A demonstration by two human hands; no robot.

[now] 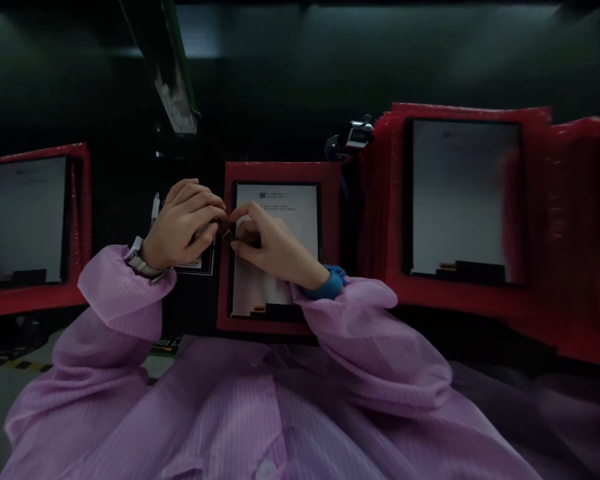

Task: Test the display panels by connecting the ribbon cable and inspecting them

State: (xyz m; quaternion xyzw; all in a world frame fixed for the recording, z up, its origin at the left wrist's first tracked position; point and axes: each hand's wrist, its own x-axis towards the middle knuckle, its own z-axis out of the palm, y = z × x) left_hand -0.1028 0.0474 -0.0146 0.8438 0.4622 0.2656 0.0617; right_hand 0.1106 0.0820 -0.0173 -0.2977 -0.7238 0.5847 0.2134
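In front of me the middle panel lies flat on a red sheet, pale face up, a few lines of small print near its top. Both hands are at its left edge, so I judge work there to be under way; what has been finished at that edge, and what is left, is covered by the fingers.

My right hand reaches over the panel, thumb and forefinger slightly apart around a small dark piece. Whether that grip is pinching it or only framing it, I can't tell. My left hand arches in from the other side, fingers bent, thumb beneath, the fingertips just beside the right forefinger; I can't tell whether that grip has hold of anything.

Partly under the left hand is a dark, light-edged flat item on the dark counter, with a white pen-like thing just beyond the knuckles.

Farther out, a left panel rests on red sheeting, and a right panel tops a thick red stack. Neither hand touches those two, and nothing visible tells me whether they are done or waiting.
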